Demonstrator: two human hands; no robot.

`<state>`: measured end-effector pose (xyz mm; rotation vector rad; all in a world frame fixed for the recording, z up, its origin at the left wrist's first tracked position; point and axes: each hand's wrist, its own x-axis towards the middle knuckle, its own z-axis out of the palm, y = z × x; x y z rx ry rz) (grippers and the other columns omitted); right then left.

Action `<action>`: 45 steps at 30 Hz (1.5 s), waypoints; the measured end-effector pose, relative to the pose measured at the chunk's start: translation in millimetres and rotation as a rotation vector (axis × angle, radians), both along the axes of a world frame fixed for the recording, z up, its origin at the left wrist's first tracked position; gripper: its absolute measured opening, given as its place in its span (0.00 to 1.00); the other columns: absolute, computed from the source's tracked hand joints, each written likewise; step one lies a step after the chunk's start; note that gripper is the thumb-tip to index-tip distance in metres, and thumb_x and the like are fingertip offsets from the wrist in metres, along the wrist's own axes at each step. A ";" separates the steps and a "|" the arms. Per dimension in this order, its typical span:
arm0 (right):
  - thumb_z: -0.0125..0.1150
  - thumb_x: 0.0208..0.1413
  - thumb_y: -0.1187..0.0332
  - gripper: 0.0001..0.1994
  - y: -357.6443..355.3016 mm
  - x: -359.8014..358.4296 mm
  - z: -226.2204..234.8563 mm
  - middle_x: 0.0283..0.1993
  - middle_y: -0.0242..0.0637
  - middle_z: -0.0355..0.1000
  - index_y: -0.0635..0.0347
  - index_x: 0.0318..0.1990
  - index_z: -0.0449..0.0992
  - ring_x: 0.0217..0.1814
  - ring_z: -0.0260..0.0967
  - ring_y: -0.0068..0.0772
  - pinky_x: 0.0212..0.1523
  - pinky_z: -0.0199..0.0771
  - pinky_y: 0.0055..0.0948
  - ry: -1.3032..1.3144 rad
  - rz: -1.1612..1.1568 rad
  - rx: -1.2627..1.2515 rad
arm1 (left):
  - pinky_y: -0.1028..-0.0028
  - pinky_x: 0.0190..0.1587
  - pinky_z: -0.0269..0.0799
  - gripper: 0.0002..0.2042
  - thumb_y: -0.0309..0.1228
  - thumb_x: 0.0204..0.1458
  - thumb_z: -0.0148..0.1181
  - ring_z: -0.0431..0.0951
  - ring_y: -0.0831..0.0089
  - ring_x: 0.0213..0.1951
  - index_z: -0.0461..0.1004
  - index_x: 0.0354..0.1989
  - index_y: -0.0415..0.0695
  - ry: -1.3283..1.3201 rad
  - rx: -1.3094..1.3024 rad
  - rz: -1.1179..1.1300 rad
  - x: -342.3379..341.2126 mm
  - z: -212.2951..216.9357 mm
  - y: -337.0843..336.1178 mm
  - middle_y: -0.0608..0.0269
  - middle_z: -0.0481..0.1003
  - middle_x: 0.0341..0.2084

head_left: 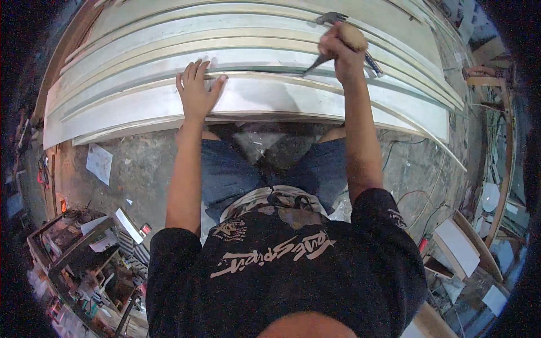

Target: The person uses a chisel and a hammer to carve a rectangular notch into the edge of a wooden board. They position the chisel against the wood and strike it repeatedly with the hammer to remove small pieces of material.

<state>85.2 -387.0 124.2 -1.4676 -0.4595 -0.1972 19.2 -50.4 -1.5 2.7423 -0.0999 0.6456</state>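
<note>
My left hand [197,93] lies with fingers spread on a thin pale wooden strip [265,74] along the near part of a white board [253,98]. In my right hand [341,53] is a tool with a rounded wooden handle [353,37] and a dark tapering blade [317,64]. Its tip points down and left, at or just above the strip's edge; contact cannot be made out. Behind that hand lies a claw hammer [332,18], its handle partly hidden by my hand and wrist.
Several long pale strips [225,42] run side by side across the boards. One thin strip [428,137] sticks out past the right front edge. Cables [389,155] trail over the floor. A cluttered crate [73,242] stands at lower left, and an open box [456,248] at lower right.
</note>
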 end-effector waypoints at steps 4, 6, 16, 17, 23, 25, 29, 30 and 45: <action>0.63 0.50 0.78 0.09 5.5 -15.2 17.5 0.18 0.37 0.70 0.60 0.21 0.71 0.17 0.67 0.27 0.21 0.70 0.25 -0.077 -0.572 0.251 | 0.48 0.69 0.43 0.29 0.55 0.53 0.60 0.62 0.55 0.66 0.73 0.56 0.47 -0.060 -0.016 -0.013 0.3 -3.2 1.4 0.53 0.67 0.63; 0.65 0.51 0.77 0.14 4.1 -22.3 40.3 0.15 0.35 0.68 0.56 0.18 0.67 0.15 0.65 0.24 0.19 0.69 0.25 -0.168 -0.714 0.304 | 0.47 0.69 0.44 0.28 0.55 0.52 0.61 0.64 0.55 0.65 0.74 0.56 0.48 -0.080 -0.020 -0.019 -0.5 -3.7 2.6 0.53 0.68 0.62; 0.68 0.57 0.67 0.13 118.0 -44.4 54.9 0.15 0.30 0.70 0.60 0.24 0.74 0.15 0.68 0.21 0.18 0.65 0.19 -0.496 -0.529 0.136 | 0.50 0.62 0.58 0.22 0.50 0.42 0.71 0.77 0.59 0.48 0.81 0.42 0.49 -0.099 -0.189 -0.109 7.6 -4.4 -27.9 0.62 0.81 0.40; 0.69 0.55 0.69 0.10 122.1 -49.2 54.6 0.19 0.29 0.69 0.60 0.27 0.73 0.19 0.67 0.20 0.21 0.66 0.20 -0.303 -0.512 0.142 | 0.50 0.62 0.57 0.22 0.49 0.42 0.71 0.77 0.59 0.48 0.81 0.42 0.48 0.011 -0.241 -0.154 9.8 -2.3 -38.6 0.61 0.80 0.40; 0.67 0.58 0.66 0.11 132.2 -40.9 34.2 0.23 0.31 0.72 0.60 0.29 0.73 0.24 0.70 0.21 0.26 0.68 0.21 -0.089 -0.516 0.033 | 0.48 0.68 0.49 0.27 0.51 0.49 0.67 0.75 0.63 0.54 0.75 0.52 0.46 -0.029 -0.246 -0.208 -1.7 9.4 -2.8 0.58 0.78 0.48; 0.67 0.59 0.66 0.12 144.4 -39.4 26.3 0.20 0.25 0.67 0.59 0.29 0.71 0.20 0.65 0.16 0.21 0.65 0.20 -0.126 -0.525 0.107 | 0.49 0.68 0.48 0.22 0.49 0.52 0.64 0.75 0.62 0.53 0.77 0.48 0.46 -0.177 -0.120 0.000 -1.6 -6.6 36.1 0.60 0.78 0.46; 0.69 0.57 0.67 0.13 151.0 -35.1 28.1 0.20 0.25 0.67 0.59 0.26 0.71 0.20 0.62 0.17 0.23 0.63 0.20 -0.212 -0.499 -0.001 | 0.51 0.67 0.50 0.17 0.46 0.52 0.64 0.74 0.61 0.51 0.79 0.44 0.48 -0.156 -0.137 -0.025 -1.2 -6.7 35.6 0.62 0.78 0.43; 0.70 0.56 0.67 0.14 153.4 -37.1 29.6 0.20 0.24 0.66 0.60 0.26 0.70 0.21 0.61 0.17 0.24 0.62 0.20 -0.201 -0.490 -0.033 | 0.52 0.66 0.51 0.15 0.45 0.52 0.64 0.74 0.61 0.50 0.80 0.42 0.49 -0.174 -0.146 -0.024 0.1 -6.7 35.6 0.63 0.78 0.42; 0.65 0.57 0.72 0.15 165.3 -22.4 22.1 0.14 0.24 0.61 0.52 0.23 0.64 0.15 0.58 0.14 0.16 0.56 0.18 -0.102 -0.410 0.094 | 0.54 0.65 0.51 0.16 0.50 0.55 0.59 0.73 0.63 0.48 0.80 0.40 0.53 -0.079 -0.060 0.019 -2.7 -5.8 36.7 0.66 0.77 0.37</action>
